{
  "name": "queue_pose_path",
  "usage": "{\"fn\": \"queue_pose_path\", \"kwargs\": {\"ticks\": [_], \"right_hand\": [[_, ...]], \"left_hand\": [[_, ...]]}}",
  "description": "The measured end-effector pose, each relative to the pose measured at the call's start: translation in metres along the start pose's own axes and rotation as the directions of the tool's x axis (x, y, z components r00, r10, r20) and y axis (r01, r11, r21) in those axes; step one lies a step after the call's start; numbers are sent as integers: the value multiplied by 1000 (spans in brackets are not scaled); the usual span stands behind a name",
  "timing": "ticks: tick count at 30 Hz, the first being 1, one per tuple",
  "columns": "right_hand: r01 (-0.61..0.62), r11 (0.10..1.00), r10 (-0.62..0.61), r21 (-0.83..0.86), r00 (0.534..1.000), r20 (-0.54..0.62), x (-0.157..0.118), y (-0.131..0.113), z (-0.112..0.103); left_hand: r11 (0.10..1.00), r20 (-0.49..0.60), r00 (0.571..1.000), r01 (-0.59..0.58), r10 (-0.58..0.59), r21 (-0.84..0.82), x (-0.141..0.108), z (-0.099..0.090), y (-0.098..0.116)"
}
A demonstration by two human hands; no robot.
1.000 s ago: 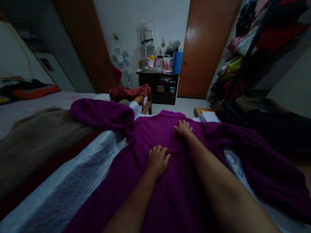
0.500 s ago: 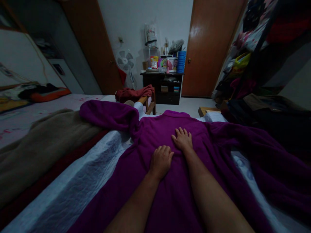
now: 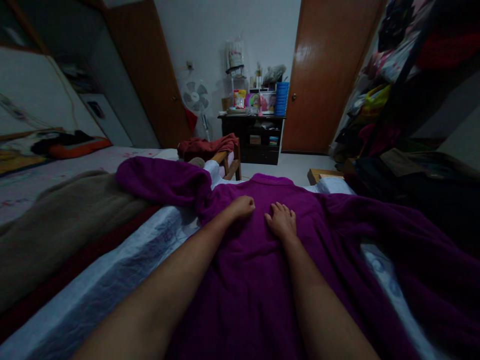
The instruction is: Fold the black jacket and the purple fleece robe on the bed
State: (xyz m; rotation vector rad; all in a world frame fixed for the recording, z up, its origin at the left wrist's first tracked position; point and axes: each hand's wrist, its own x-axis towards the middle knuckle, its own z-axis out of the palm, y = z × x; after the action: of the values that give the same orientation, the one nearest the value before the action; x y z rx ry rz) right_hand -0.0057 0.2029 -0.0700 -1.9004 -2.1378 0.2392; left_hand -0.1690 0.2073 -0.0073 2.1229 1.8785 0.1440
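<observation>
A purple long-sleeved garment (image 3: 255,280) lies spread out, its collar (image 3: 272,179) at the far end. One sleeve (image 3: 161,180) runs bent to the left, the other (image 3: 397,220) trails off to the right. On the upper left of its body rests my left hand (image 3: 243,206), turned sideways with the fingers curled in; whether cloth is caught in them is hidden. My right hand (image 3: 282,219) lies on the upper middle of the garment, palm down, fingers apart, a short way right of the left hand.
Under the garment is a blue-and-white patterned cloth (image 3: 123,272). A brown-grey fleece (image 3: 71,220) lies at the left. Beyond stand a wooden chair (image 3: 233,162) with reddish cloth, a fan (image 3: 197,97) and a dark cabinet (image 3: 247,127). Dark clothes (image 3: 423,175) are piled right.
My left hand has moved forward and slightly left over the garment, and its fingers have curled in. The right hand stays in place. The left sleeve has shifted a little to the left.
</observation>
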Motion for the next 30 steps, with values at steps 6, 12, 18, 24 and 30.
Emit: {"fn": "queue_pose_path", "kwargs": {"ticks": [6, 12, 18, 24, 30], "right_hand": [[6, 1000, -6, 3, 999, -51, -3, -1, 4], [-8, 1000, 9, 22, 1000, -25, 0, -1, 3], [-9, 998, 10, 55, 1000, -16, 0, -1, -2], [-53, 997, 53, 64, 999, 7, 3, 0, -11], [-53, 999, 53, -2, 991, 122, 3, 3, -6]], "left_hand": [[984, -312, 939, 170, -144, 60, 65, -3, -37], [952, -220, 946, 271, -236, 141, 91, 1, -64], [948, -223, 952, 252, -207, 195, 93, -14, -75], [916, -287, 932, 298, -219, 269, 92, -13, -82], [956, -410, 910, 167, -57, 240, 91, 13, -46]]}}
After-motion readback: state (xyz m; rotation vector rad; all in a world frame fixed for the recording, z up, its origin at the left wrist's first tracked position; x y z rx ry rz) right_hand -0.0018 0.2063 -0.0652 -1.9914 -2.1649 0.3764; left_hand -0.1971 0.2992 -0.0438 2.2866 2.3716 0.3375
